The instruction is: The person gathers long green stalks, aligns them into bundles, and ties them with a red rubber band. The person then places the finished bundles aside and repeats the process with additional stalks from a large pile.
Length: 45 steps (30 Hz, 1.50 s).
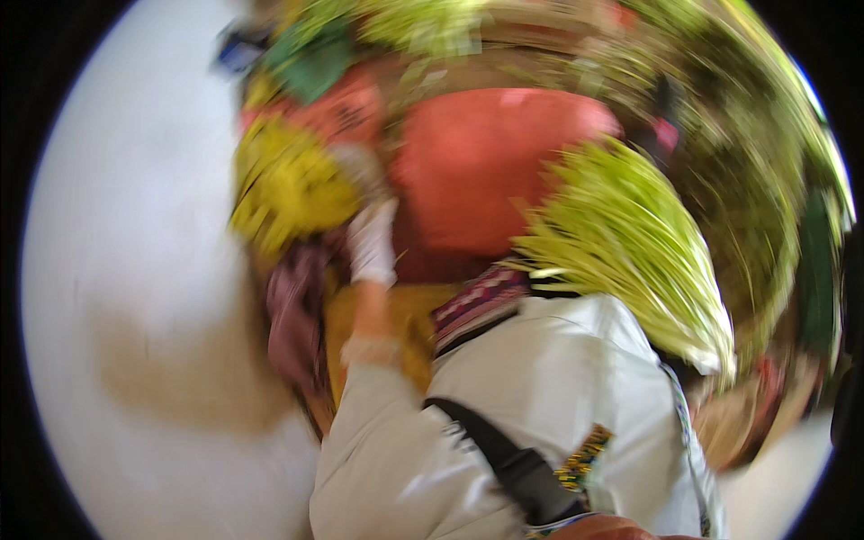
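Sleeved in pale fabric, my left arm reaches forward, and my left hand (368, 185) wears a white glove. Its blurred fingers are beside a heap of yellow strips (290, 182); whether they grip any is unclear. My right hand is out of view. A large bunch of yellow-green leafy stalks (628, 250), with paler ends towards me, lies at the right by my pale apron (540, 364). In front of me is a smooth red-orange object (499, 169), too blurred to name exactly.
Purple cloth (297, 317) hangs beside a yellowish-brown surface (412, 317). Beyond the yellow heap are a red piece with dark writing (351, 111) and a green sheet (314, 61). More leafy stalks (425, 23) lie at the far side; blurred greenery (736, 182) fills the right. Pale floor (148, 202) spans the left.
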Each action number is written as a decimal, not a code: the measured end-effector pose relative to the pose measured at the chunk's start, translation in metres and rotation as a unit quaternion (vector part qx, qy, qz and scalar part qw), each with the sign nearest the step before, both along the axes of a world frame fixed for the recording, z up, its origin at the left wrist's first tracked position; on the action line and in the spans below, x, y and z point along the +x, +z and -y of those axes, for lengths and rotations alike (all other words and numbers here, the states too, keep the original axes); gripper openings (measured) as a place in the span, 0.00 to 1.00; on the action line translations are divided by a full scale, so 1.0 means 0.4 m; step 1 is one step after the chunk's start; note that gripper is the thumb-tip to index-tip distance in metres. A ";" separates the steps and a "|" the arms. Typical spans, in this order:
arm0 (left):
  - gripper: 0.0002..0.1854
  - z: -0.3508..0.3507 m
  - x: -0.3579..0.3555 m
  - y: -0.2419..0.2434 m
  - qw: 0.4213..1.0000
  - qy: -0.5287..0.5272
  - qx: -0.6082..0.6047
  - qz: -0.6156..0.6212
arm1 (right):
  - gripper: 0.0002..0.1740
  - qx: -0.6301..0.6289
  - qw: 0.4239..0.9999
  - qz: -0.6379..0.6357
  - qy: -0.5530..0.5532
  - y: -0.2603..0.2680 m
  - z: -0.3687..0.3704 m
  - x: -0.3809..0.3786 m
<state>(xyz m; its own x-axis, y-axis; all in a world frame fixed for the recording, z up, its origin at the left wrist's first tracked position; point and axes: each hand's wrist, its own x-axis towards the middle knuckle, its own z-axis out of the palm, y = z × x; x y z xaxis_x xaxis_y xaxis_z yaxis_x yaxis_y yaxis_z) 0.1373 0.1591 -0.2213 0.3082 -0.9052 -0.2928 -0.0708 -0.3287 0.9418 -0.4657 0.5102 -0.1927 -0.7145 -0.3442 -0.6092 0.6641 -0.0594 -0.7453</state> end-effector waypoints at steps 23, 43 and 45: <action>0.15 0.042 -0.868 0.543 0.808 -0.540 -0.209 -0.102 | 0.40 -0.377 0.880 -0.220 -0.187 0.300 0.024 0.073; 0.49 -0.258 -1.187 0.900 0.545 -0.799 -0.229 -0.110 | 0.45 -0.467 0.713 -0.510 0.113 0.682 0.249 0.125; 0.48 -0.244 -1.148 0.900 0.587 -0.767 -0.218 -0.140 | 0.45 -0.524 0.683 -0.490 0.135 0.693 0.266 0.143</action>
<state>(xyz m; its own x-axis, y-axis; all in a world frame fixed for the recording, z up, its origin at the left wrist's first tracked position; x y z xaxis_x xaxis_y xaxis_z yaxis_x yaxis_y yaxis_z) -0.3221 0.2566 0.1385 -0.9723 -0.0621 0.2254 0.2096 0.1955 0.9581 -0.4085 0.4037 0.0843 -0.4265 -0.4237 0.7991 -0.0317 -0.8759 -0.4814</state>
